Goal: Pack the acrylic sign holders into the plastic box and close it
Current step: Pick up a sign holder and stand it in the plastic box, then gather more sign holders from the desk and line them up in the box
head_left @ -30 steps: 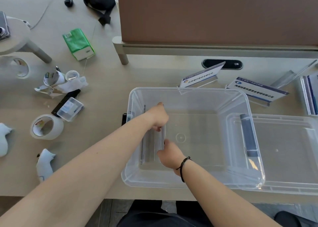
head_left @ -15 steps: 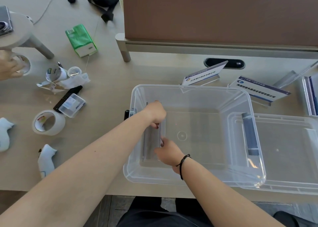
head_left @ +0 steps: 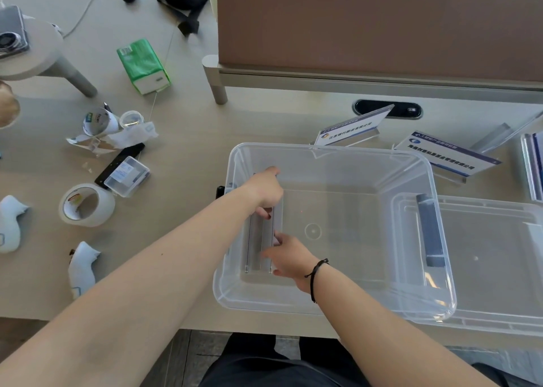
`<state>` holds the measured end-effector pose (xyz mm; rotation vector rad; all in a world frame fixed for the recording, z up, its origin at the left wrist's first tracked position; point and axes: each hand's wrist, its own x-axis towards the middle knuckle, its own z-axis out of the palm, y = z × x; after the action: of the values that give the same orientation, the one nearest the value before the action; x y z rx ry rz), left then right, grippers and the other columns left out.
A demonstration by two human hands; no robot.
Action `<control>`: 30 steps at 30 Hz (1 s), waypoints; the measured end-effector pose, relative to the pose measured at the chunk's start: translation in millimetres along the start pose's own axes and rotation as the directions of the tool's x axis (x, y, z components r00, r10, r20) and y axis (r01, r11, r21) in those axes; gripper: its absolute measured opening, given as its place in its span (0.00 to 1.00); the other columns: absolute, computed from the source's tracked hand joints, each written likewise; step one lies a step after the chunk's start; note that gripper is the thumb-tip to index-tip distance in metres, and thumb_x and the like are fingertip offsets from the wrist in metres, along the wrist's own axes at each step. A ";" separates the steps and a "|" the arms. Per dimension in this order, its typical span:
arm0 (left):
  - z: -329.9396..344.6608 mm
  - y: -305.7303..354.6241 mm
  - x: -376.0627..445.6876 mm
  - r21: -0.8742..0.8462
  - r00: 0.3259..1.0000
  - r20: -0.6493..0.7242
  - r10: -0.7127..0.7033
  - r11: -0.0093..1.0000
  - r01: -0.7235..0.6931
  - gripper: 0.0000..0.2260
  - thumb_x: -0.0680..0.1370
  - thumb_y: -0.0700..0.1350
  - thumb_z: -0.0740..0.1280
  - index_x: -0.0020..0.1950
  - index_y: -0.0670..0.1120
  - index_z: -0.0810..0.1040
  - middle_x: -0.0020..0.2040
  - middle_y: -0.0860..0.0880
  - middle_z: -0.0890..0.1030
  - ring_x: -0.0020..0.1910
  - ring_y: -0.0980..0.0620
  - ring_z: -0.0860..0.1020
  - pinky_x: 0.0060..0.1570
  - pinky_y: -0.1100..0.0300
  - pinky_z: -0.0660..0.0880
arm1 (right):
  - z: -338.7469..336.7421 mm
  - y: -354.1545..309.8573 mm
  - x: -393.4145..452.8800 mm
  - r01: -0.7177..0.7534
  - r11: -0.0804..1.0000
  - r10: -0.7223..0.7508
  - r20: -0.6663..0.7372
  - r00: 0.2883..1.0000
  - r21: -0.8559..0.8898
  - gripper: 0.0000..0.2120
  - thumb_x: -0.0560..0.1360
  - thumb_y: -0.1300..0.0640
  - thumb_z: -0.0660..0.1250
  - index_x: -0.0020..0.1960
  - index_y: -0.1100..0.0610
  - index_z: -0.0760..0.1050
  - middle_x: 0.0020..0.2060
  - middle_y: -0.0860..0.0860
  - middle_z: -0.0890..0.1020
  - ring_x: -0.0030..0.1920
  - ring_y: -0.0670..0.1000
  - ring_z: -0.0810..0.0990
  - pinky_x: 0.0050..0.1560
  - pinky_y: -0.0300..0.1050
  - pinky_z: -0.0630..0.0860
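A clear plastic box [head_left: 323, 154] stands open on the desk in front of me. Inside, against its left wall, an acrylic sign holder [head_left: 260, 242] lies flat on the bottom. My left hand [head_left: 263, 192] grips the holder's far end with curled fingers. My right hand [head_left: 289, 259] presses on its near end, fingers touching the clear edge. Behind the box two sign holders with printed cards [head_left: 349, 129] [head_left: 446, 154] rest on the desk. The box lid [head_left: 493, 257] lies upside down to the right, its edge tucked under the box.
More sign holders [head_left: 531, 163] lie at the far right edge. To the left are a tape roll [head_left: 85, 204], a small clear case [head_left: 126, 175], wrappers, a green tissue pack [head_left: 142, 65] and two white controllers [head_left: 80, 266]. A brown divider panel [head_left: 379, 28] stands behind.
Both hands have stayed on the sign holder in the box's left side, shifting it slightly toward the left wall and lower. The camera view has drifted a little.
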<state>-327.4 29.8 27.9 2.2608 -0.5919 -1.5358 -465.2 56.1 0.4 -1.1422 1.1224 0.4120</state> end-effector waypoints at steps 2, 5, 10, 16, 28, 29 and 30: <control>-0.6 -0.9 -1.3 -0.009 1.000 0.002 0.003 1.000 -0.003 0.32 0.76 0.32 0.52 0.78 0.52 0.58 0.61 0.38 0.76 0.53 0.37 0.81 0.47 0.42 0.83 | -1.2 -1.6 -2.0 -0.014 1.000 0.014 -0.008 1.000 0.005 0.19 0.78 0.62 0.62 0.69 0.55 0.70 0.43 0.52 0.70 0.45 0.56 0.75 0.64 0.61 0.73; -0.9 -0.8 -2.3 -0.002 1.000 0.004 0.009 1.000 -0.009 0.31 0.77 0.32 0.52 0.79 0.53 0.57 0.61 0.38 0.77 0.53 0.37 0.82 0.47 0.43 0.83 | -2.4 -2.1 -3.2 -0.028 0.999 0.028 -0.021 0.999 0.017 0.22 0.79 0.60 0.62 0.72 0.56 0.67 0.42 0.52 0.71 0.47 0.54 0.72 0.67 0.63 0.69; -1.4 -0.2 -4.1 -0.006 1.000 0.006 0.016 1.000 -0.016 0.31 0.77 0.32 0.52 0.78 0.53 0.58 0.61 0.39 0.76 0.52 0.37 0.82 0.43 0.47 0.84 | -0.9 -3.0 -1.4 -0.032 0.999 0.032 -0.019 0.999 0.019 0.23 0.79 0.61 0.62 0.73 0.57 0.65 0.43 0.53 0.73 0.46 0.53 0.70 0.65 0.62 0.70; -6.0 -2.1 -6.3 -0.040 1.000 0.022 0.002 0.999 -0.001 0.22 0.78 0.34 0.55 0.71 0.46 0.65 0.58 0.36 0.78 0.51 0.35 0.82 0.45 0.42 0.83 | -3.2 -1.6 -3.4 -0.018 1.000 0.019 -0.021 1.000 0.018 0.32 0.79 0.55 0.65 0.79 0.55 0.55 0.41 0.52 0.75 0.45 0.53 0.73 0.66 0.59 0.71; -31.6 39.7 -26.3 -0.118 0.993 -0.084 0.088 0.988 -0.098 0.09 0.81 0.33 0.57 0.52 0.41 0.76 0.54 0.37 0.79 0.48 0.40 0.81 0.54 0.38 0.79 | -48.1 -17.7 -13.4 0.069 0.996 -0.062 -0.108 0.992 0.055 0.31 0.76 0.47 0.67 0.76 0.53 0.63 0.58 0.52 0.78 0.59 0.53 0.79 0.58 0.48 0.78; -30.0 45.8 -29.3 -0.080 0.990 -0.095 0.102 0.991 -0.110 0.09 0.81 0.33 0.57 0.55 0.38 0.77 0.55 0.36 0.80 0.49 0.39 0.81 0.53 0.38 0.80 | -51.5 -22.4 -16.1 0.088 0.994 -0.081 -0.107 0.991 0.065 0.30 0.77 0.48 0.67 0.76 0.53 0.64 0.58 0.52 0.79 0.59 0.53 0.79 0.58 0.48 0.78; -27.8 50.5 -30.9 -0.051 0.985 -0.118 0.122 0.990 -0.129 0.11 0.80 0.35 0.58 0.57 0.37 0.78 0.54 0.36 0.81 0.49 0.39 0.81 0.50 0.40 0.81 | -54.4 -26.8 -18.7 0.107 0.992 -0.099 -0.109 0.989 0.066 0.29 0.77 0.49 0.67 0.75 0.52 0.64 0.58 0.53 0.80 0.59 0.54 0.79 0.58 0.49 0.78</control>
<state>-319.0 4.0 87.5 2.2062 -0.6352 -1.3365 -479.7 2.5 30.9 -1.1639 1.1554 0.2310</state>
